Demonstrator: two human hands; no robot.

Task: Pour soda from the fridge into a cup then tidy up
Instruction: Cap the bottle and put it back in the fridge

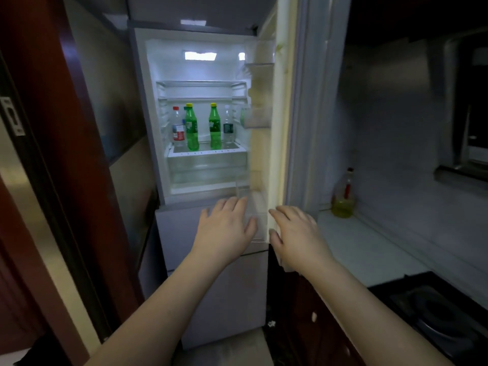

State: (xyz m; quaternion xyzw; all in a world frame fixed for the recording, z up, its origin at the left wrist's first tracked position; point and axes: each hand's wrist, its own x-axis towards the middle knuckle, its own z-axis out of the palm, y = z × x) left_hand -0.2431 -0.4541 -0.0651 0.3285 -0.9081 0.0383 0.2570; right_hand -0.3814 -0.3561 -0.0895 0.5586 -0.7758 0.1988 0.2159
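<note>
Inside the lit fridge [148, 114], 2 green soda bottles [192, 128], labels unreadable; both hands [225, 228] empty, fingers spread.

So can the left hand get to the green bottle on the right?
Probably yes. The fridge door is open, and that green bottle stands at the shelf front with nothing before it. The left hand is empty, open and lower down, so it must go up and in.

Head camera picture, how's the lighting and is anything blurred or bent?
Head view: the fridge interior lamp is the only bright patch, kitchen dim; door edge and cabinet lines bow from the wide lens; left hand and right hand slightly soft.
</note>
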